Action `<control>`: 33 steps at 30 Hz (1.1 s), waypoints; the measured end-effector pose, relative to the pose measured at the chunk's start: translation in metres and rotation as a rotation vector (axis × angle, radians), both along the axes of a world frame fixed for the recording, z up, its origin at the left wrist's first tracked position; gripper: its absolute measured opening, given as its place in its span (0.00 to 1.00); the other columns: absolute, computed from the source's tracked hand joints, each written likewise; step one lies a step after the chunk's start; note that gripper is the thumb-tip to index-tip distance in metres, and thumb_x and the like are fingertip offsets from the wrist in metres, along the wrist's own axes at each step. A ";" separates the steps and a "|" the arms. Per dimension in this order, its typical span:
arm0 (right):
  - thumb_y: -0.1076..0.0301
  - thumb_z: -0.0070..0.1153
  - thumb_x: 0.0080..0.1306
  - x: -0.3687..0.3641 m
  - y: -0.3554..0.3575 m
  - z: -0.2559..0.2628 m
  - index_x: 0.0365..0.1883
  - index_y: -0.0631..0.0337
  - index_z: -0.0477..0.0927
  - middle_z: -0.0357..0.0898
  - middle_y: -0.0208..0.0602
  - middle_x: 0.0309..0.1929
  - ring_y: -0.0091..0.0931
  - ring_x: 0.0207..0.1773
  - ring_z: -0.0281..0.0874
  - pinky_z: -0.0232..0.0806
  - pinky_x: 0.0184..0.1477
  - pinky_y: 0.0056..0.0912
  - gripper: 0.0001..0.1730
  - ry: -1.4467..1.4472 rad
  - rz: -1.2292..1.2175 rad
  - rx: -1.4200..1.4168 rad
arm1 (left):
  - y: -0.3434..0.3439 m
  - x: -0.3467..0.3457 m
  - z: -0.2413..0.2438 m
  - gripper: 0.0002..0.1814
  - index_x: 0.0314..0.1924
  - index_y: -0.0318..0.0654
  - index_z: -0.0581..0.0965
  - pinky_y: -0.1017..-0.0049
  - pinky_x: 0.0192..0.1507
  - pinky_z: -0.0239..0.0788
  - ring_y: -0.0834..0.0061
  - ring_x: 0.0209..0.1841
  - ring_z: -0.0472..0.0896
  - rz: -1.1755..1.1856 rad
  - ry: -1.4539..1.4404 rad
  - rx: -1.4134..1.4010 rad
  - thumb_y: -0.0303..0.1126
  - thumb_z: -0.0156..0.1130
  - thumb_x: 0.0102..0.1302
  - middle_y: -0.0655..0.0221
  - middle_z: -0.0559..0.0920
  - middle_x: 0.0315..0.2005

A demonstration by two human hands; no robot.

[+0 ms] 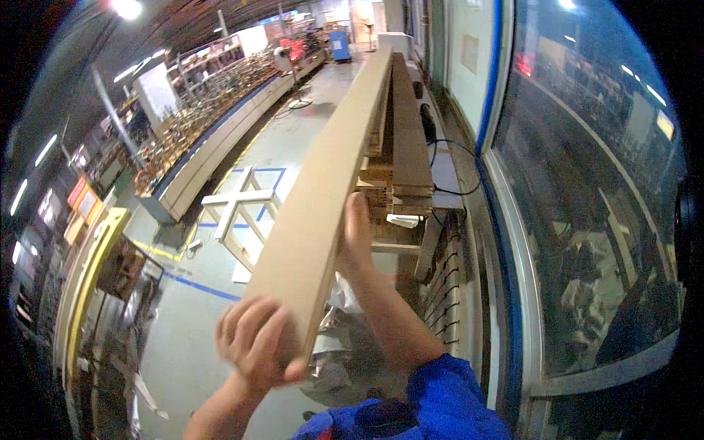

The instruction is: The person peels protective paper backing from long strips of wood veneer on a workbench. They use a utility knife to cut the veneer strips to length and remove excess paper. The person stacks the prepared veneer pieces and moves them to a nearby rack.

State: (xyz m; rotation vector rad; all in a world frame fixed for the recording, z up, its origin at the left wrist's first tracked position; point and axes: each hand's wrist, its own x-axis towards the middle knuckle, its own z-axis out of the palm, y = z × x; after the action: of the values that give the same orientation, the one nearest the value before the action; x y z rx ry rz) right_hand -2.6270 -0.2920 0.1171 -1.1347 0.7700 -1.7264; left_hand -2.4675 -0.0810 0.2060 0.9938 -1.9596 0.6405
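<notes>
A long pale wooden board (pixel 324 181) stretches away from me, its near end between my hands. My left hand (pixel 258 341) grips the near left corner, fingers over the top face and thumb at the end edge. On the board's right side, my right hand (pixel 355 236) holds the edge with the thumb up; its other fingers are hidden under the wood. Beyond the right hand lies a stack of long brown boards (pixel 410 137), with layered ends facing me. Whether the far end of the held board rests on the stack I cannot tell.
A white wooden trestle (pixel 242 201) stands on the floor to the left. A glass window (pixel 594 220) in a metal frame runs along the right. A black cable loop (pixel 456 190) hangs by the stack. Crumpled sheeting (pixel 330 352) lies below the board.
</notes>
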 end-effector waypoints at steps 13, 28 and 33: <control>0.56 0.59 0.78 0.140 0.226 -0.120 0.51 0.65 0.81 0.85 0.34 0.35 0.22 0.36 0.82 0.75 0.40 0.28 0.18 0.337 0.707 0.569 | -0.097 0.048 -0.006 0.37 0.70 0.41 0.73 0.52 0.62 0.71 0.48 0.59 0.81 -0.294 0.237 0.847 0.55 0.67 0.69 0.51 0.83 0.58; 0.66 0.62 0.74 0.415 0.312 -0.416 0.48 0.71 0.80 0.84 0.42 0.37 0.29 0.36 0.83 0.78 0.36 0.33 0.14 1.013 1.190 0.608 | 0.701 0.380 -0.457 0.35 0.63 0.34 0.81 0.51 0.64 0.72 0.46 0.61 0.82 1.106 1.033 2.161 0.56 0.65 0.67 0.47 0.84 0.57; 0.58 0.65 0.70 0.371 0.247 -0.542 0.49 0.62 0.84 0.87 0.42 0.38 0.35 0.36 0.86 0.78 0.38 0.45 0.17 1.737 1.130 -0.155 | 0.783 0.392 -0.501 0.40 0.65 0.30 0.79 0.55 0.70 0.67 0.47 0.69 0.76 1.187 1.226 2.025 0.59 0.63 0.69 0.44 0.81 0.62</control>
State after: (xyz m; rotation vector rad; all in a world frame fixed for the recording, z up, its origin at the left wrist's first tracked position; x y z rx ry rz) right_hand -2.2556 -0.0447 -0.4252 -2.4159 0.5917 0.4463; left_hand -2.0752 0.7021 -0.2953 2.6129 -0.0661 -1.5666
